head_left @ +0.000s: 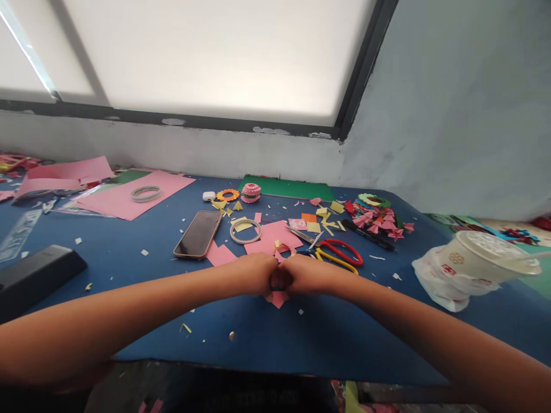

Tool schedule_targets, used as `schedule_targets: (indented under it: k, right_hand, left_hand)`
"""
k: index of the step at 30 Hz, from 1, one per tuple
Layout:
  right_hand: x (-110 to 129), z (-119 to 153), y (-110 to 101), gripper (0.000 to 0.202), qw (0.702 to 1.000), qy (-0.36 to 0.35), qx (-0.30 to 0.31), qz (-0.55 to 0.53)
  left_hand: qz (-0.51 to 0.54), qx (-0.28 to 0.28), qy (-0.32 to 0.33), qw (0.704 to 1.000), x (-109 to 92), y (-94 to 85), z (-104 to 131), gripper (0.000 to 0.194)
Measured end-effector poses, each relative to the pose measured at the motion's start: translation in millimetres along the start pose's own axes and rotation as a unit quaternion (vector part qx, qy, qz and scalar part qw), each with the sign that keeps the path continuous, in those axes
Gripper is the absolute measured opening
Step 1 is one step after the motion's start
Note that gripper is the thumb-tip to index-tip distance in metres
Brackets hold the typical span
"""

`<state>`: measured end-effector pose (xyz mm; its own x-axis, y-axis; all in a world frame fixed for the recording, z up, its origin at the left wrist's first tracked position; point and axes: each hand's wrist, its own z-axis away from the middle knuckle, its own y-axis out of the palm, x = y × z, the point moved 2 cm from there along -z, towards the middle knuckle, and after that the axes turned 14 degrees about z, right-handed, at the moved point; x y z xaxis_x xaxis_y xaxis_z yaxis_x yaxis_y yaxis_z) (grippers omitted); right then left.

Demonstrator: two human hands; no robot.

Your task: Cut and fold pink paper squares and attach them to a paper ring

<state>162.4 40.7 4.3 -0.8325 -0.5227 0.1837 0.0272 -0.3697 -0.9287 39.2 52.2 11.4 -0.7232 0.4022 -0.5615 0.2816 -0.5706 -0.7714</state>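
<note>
My left hand (pixel 257 273) and my right hand (pixel 309 274) meet just above the blue table, fingers pinched together. Between them is a small piece of pink paper (pixel 278 299), its pointed end showing below the fingertips; the rest is covered by the fingers. Right behind the hands lie a larger pink paper sheet (pixel 269 236) and a pair of scissors with red and yellow handles (pixel 344 251), blades pointing left. A roll of tape (pixel 245 230) rests left of the scissors, beside small pink and yellow paper pieces.
On the left are a phone (pixel 198 234), pink sheets (pixel 124 201) with another tape roll (pixel 146 194), and a black object (pixel 41 278). Folded paper pieces (pixel 381 218) pile up at right, near a black marker (pixel 369 234). A bagged cup (pixel 469 267) stands far right.
</note>
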Motion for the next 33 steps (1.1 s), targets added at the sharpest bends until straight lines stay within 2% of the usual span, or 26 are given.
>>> schedule_targets:
  k: [10, 14, 22, 27, 30, 33]
  right_hand:
    - [-3.0, 1.5, 0.3, 0.010, 0.998, -0.025, 0.020, -0.055]
    - [-6.3, 4.8, 1.5, 0.007, 0.995, -0.055, 0.003, -0.087]
    - [-11.0, 19.6, 20.4, 0.017, 0.984, -0.074, -0.099, -0.128]
    - [-7.0, 29.0, 34.9, 0.014, 0.966, -0.106, -0.223, -0.077]
    - [-8.7, 33.5, 44.5, 0.020, 0.954, -0.125, -0.269, -0.031]
    - [-12.5, 35.1, 51.6, 0.024, 0.949, -0.131, -0.287, 0.001]
  left_hand:
    - [0.004, 0.056, -0.008, 0.998, 3.1, -0.4, -5.3, 0.016]
    - [0.037, 0.052, 0.015, 0.998, 11.3, 1.1, -0.2, 0.015]
    - [0.073, -0.049, 0.079, 0.993, 23.1, 14.0, 24.5, 0.022]
    - [0.001, -0.128, 0.149, 0.980, 24.3, 27.1, 35.6, 0.014]
    - [-0.062, -0.140, 0.190, 0.970, 28.9, 31.8, 38.3, 0.014]
    - [-0.101, -0.134, 0.232, 0.958, 35.8, 32.7, 40.3, 0.017]
